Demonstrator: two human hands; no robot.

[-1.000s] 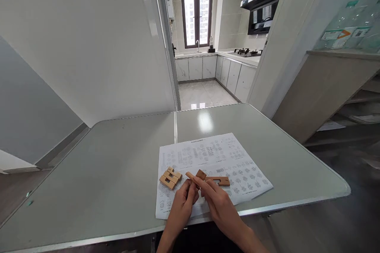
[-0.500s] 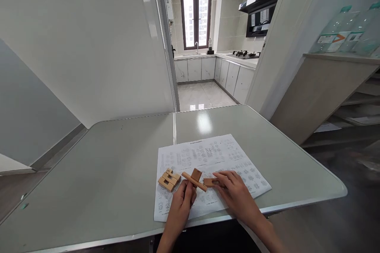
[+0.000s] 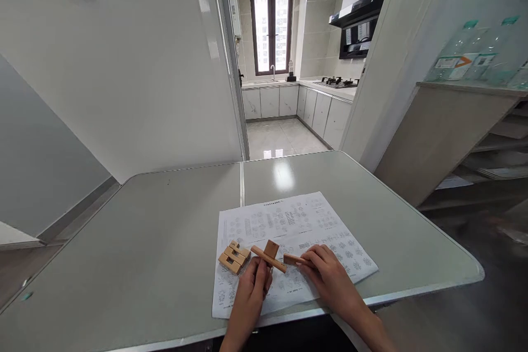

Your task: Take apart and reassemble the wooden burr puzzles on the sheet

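Note:
My left hand [image 3: 252,285] is closed on two wooden puzzle pieces [image 3: 269,257] set crosswise, one long bar with a second piece sticking up behind it. In my right hand [image 3: 328,275] is a single wooden puzzle bar [image 3: 295,259], pinched at its right end, its left end near the crossed pieces but apart from them. Left of my left hand, several notched wooden puzzle pieces [image 3: 234,257] lie side by side. They rest on a white instruction sheet [image 3: 284,212] printed with rows of small diagrams.
The pale green table [image 3: 165,247] spans the view, with a seam near its middle. A shelf unit [image 3: 462,126] with plastic bottles [image 3: 454,52] stands at the right. Past the doorway lies a kitchen with a stove [image 3: 337,82].
My right hand has turned its bar, so that a narrow side now faces me and the notch no longer shows. My left hand keeps its hold. The view has tilted slightly up.

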